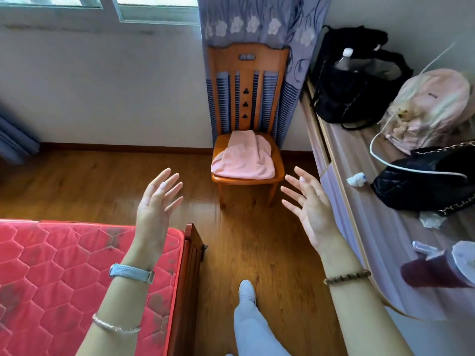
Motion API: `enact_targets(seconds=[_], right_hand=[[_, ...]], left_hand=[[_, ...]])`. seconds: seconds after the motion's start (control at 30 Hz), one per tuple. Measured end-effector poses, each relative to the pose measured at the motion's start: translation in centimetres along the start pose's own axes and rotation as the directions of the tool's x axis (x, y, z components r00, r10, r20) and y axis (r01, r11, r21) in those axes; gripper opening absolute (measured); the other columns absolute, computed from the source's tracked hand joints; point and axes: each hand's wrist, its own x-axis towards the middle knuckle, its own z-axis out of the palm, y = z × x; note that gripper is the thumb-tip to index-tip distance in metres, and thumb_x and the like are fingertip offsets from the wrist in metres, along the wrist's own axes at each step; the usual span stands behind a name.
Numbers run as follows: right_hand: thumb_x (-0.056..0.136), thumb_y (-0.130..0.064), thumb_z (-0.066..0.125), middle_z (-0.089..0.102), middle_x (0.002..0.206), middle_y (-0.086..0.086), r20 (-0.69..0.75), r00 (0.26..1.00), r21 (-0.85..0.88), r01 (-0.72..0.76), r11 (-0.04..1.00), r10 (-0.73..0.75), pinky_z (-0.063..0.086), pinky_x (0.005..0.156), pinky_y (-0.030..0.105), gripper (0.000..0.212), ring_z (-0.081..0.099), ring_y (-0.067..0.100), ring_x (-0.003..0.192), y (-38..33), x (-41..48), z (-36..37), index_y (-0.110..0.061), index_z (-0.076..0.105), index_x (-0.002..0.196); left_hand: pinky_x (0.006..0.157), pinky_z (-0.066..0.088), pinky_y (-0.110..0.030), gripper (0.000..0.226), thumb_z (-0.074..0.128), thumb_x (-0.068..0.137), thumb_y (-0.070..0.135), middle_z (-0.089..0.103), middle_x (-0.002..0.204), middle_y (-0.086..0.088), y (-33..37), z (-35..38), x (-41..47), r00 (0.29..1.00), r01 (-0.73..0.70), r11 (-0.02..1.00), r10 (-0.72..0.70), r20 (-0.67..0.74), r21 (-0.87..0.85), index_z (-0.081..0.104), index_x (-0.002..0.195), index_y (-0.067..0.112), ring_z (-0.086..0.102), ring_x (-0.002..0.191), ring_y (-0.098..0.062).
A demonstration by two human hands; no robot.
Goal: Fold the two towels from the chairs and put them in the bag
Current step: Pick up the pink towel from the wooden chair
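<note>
A pale trouser leg and a white shoe step onto the wooden floor. Beside them, on the left, lies a red quilted mattress on a wooden frame.

Both forearms reach forward, a grey watch strap on the left wrist and a bead bracelet on the right. The left hand and right hand are raised in the air, palms turned towards each other, fingers spread and straight — neither holds or touches anything.

Between and beyond the hands stands a wooden chair. A pink towel lies loosely bunched on its seat, well short of both hands. Only this one chair and one towel can be seen.

Along the right runs a table with a dark red cup, a black handbag with a chain strap, a pink bag and, farthest back, an open black bag with a bottle standing in it. Which bag the towels belong in — that cannot be told.

Behind the chair hangs a blue flowered curtain, with a window to its left.
</note>
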Motion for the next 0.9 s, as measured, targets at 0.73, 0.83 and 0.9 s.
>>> enact_targets(seconds=[0.73, 0.83, 0.9], right_hand=[[0.102, -0.04, 0.042, 0.056, 0.136, -0.004, -0.014, 0.982, -0.154, -0.187, 0.97, 0.187, 0.047, 0.102, 0.036, 0.038, 0.059, 0.014, 0.12, 1.8, 24.5, 1.2, -0.031, 0.048, 0.138], [0.101, -0.042, 0.043, 0.057, 0.134, -0.006, -0.049, 0.972, -0.151, -0.234, 0.96, 0.229, 0.047, 0.1, 0.034, 0.038, 0.059, 0.014, 0.12, 3.2, 27.8, 2.0, -0.031, 0.049, 0.137], [0.1, -0.042, 0.044, 0.059, 0.132, -0.006, -0.082, 0.962, -0.142, -0.27, 0.952, 0.261, 0.048, 0.101, 0.035, 0.038, 0.06, 0.014, 0.119, 4.3, 30.1, 2.6, -0.031, 0.05, 0.136]], left_hand=[[0.109, 0.045, -0.043, 0.04, 0.056, 0.092, 0.037, 0.064, 0.135, 0.0, -7.6, 4.8, 23.2, 0.981, 0.18, 0.981, -0.173, -0.09, 0.075, 0.059, 0.131, 0.03, 0.061, 0.125, -0.015], [0.108, 0.046, -0.04, 0.042, 0.057, 0.091, 0.037, 0.065, 0.133, 0.0, -9.5, 4.9, 26.9, 0.974, 0.22, 0.971, -0.214, -0.074, 0.09, 0.059, 0.132, 0.028, 0.062, 0.123, -0.014], [0.107, 0.047, -0.038, 0.043, 0.059, 0.092, 0.036, 0.066, 0.132, 0.0, -10.9, 4.8, 29.3, 0.967, 0.252, 0.962, -0.245, -0.077, 0.106, 0.059, 0.134, 0.025, 0.063, 0.122, -0.014]])
